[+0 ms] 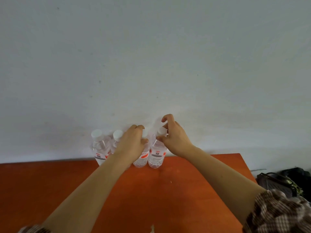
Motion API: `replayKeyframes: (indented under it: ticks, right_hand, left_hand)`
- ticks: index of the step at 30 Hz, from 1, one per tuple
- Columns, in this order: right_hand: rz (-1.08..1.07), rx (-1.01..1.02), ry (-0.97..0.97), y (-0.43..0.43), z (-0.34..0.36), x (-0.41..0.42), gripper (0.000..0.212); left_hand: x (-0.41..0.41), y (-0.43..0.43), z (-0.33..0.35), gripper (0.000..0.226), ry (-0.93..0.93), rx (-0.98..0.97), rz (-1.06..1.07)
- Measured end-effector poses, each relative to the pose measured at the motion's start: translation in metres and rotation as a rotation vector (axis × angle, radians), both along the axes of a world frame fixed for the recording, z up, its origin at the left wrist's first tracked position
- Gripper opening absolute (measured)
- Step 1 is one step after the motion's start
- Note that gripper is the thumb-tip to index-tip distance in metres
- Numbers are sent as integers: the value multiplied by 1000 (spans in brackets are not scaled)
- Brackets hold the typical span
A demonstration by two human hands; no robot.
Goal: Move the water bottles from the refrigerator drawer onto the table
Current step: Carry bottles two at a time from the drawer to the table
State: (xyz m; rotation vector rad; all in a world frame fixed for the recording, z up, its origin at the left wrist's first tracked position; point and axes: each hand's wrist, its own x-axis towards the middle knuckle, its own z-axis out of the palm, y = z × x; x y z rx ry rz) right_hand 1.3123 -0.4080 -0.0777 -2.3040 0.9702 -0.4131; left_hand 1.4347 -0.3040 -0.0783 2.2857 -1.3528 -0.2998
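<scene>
1. Four water bottles stand upright in a row at the far edge of the orange tabletop [193, 190], close against the pale wall [151, 56]. They are the leftmost bottle [99, 148], the second bottle [117, 137], the third bottle [142, 158] and the rightmost bottle [156, 157], each just beside its neighbour.
2. The left hand [133, 142] has its grip curled round the third bottle's neck. The right hand [174, 136] pinches the rightmost bottle at cap and neck, thumb below and fingers curled over. A pale smear behind that cap is too blurred to name.
3. The step looks like setting these two down. It is best to feel each base sit flat before loosening, then lift each grip straight up, since a sideways tug could tip the tight row.
4. The bottles are tall, narrow, clear thin plastic with ribbed lower walls, white screw caps and red-and-white labels. They would likely dent under a hard squeeze. The tabletop looks smooth and matte.
5. The refrigerator drawer is out of view.
</scene>
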Motion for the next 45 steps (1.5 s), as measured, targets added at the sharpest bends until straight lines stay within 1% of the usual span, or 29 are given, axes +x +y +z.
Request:
replayKeyframes:
  ticks: [4, 8, 15, 20, 24, 27, 30, 33, 36, 40, 45]
  right_hand:
    - [24, -48, 9, 8, -4, 1, 45]
    - [60, -91, 40, 11, -5, 2, 38]
    - [31, -36, 90, 12, -5, -6, 53]
    - [6, -23, 131, 18, -1, -21, 59]
    - [-36, -52, 139, 27, 7, -56, 58]
    - [-79, -100, 196, 34, 15, -100, 57]
    - [-152, -145, 286, 43, 22, -158, 58]
    - [-231, -198, 423, 54, 28, -226, 61]
    - [-330, -211, 527, 71, 30, -300, 61]
    - [-503, -173, 557, 115, 31, -406, 64]
    - [-721, -133, 569, 203, 27, -540, 63]
  left_hand:
    - [3, 2, 0, 34, -5, -5, 23]
    - [4, 3, 3, 39, -43, 30, 11]
    - [-2, 7, 5, 42, -95, 24, -19]
    - [-17, 13, 11, 45, -228, -23, -15]
    - [-48, 10, 19, 43, -255, -58, -72]
    - [-81, 2, 19, 41, -257, -83, -136]
    - [-126, -8, 15, 40, -250, -62, -177]
    - [-185, -12, 11, 38, -216, 1, -256]
    - [-256, -9, 12, 39, -223, 36, -381]
    - [-358, 10, 16, 42, -246, 104, -527]
    - [-493, 72, 17, 41, -249, 178, -709]
